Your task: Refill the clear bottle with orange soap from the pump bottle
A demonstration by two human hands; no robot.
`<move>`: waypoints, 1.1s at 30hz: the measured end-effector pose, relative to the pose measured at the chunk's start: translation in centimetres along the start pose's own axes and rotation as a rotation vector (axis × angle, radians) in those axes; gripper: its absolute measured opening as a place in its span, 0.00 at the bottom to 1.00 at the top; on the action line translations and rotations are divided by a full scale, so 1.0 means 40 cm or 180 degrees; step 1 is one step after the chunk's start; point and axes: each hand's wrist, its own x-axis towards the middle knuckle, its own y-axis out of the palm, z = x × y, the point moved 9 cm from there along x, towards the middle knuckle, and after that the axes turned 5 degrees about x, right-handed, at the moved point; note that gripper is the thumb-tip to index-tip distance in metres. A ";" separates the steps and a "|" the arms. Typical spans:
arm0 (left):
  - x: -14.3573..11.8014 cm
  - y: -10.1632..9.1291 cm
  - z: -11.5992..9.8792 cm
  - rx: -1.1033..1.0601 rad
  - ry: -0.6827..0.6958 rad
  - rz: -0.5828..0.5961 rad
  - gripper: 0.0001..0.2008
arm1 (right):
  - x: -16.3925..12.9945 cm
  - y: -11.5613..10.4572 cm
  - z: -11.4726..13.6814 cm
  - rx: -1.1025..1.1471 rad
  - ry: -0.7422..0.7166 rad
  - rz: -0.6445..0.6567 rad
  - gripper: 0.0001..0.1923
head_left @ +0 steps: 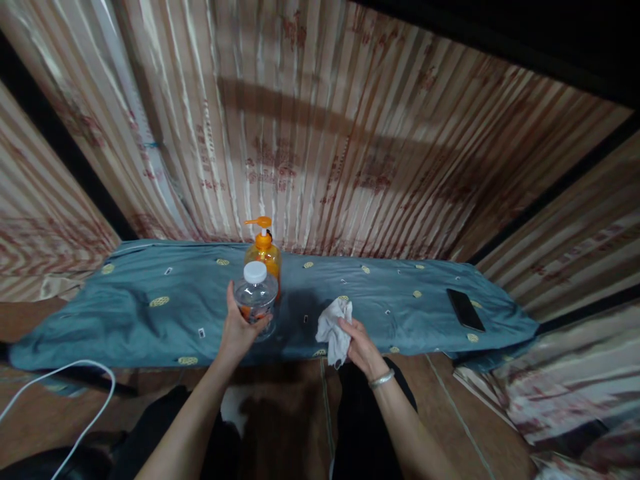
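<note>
My left hand [241, 328] is wrapped around a clear plastic bottle [260, 291] with a white screw cap, which stands upright at the front of the cloth-covered bench. Right behind it is an orange pump bottle [265, 252], its lower part partly hidden by the clear one. My right hand [363, 347], with a silver bangle at the wrist, pinches a crumpled white cloth [334, 331] near the bench's front edge. The cloth hangs down a little over that edge, apart from both bottles.
A blue-green patterned sheet [125, 307] covers the long bench. On its right end lies a black phone [465, 310]. Striped curtains [310, 133] hang behind, between dark metal poles [65, 140]. A white cable [107, 383] loops at the lower left.
</note>
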 end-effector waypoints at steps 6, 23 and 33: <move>-0.004 0.001 -0.001 0.0018 -0.0024 0.0020 0.58 | 0.103 -0.044 0.112 -0.1068 -0.0567 -0.0276 0.28; -0.006 0.003 0.003 -0.0009 0.0021 0.0064 0.59 | 0.059 0.042 -0.036 -0.3689 -0.1280 -0.0240 0.26; -0.009 -0.005 -0.002 -0.0035 0.0101 -0.0008 0.59 | 0.023 0.019 -0.022 -0.3490 -0.1481 -0.0096 0.22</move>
